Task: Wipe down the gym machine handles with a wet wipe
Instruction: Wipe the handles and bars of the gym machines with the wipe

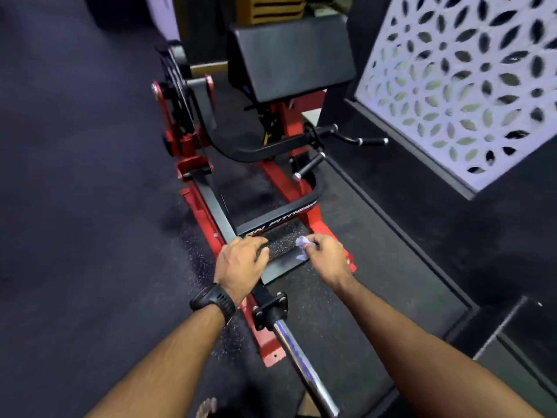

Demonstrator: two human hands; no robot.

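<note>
Your left hand (241, 263) had its fingers curled over the left edge of the black footplate (281, 242). At its right edge, your right hand (328, 260) pinched the bunched wet wipe (303, 244) against the plate. The handles (310, 165) sat up at 1 o'clock, not wiped yet I'd guess, so reach there next.

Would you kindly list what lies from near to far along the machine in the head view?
Chrome bar → bolted black bracket → wet wipe pinched in the right hand → short black handle → black pad.
</note>
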